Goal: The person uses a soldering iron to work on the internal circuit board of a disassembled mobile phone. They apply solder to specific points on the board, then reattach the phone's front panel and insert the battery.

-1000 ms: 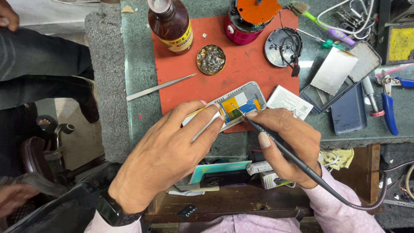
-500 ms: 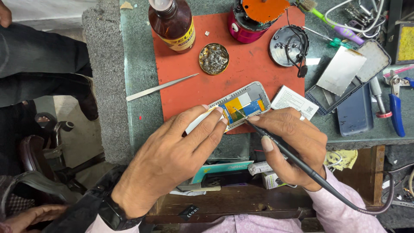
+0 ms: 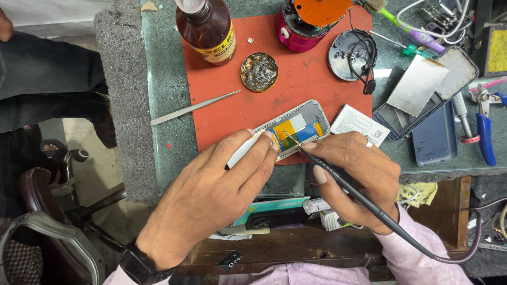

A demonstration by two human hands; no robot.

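An opened phone body (image 3: 296, 127) with yellow and blue inner parts lies on a red mat (image 3: 296, 89). My left hand (image 3: 211, 190) presses its near end down, fingers curled over it. My right hand (image 3: 356, 169) grips a black soldering iron (image 3: 338, 177) like a pen. Its thin tip rests on the yellow part inside the phone. The iron's cable runs off to the lower right.
On the mat stand a brown bottle (image 3: 208, 29), a round tin of solder bits (image 3: 259, 71) and a magenta device (image 3: 306, 24). Metal tweezers (image 3: 193, 108) lie left. A white battery (image 3: 359, 124), phone covers (image 3: 422, 84) and blue pliers (image 3: 483, 126) lie right. Another person's legs (image 3: 47, 79) are at far left.
Both hands keep their grip on the phone and iron; only the camera view has drifted slightly.
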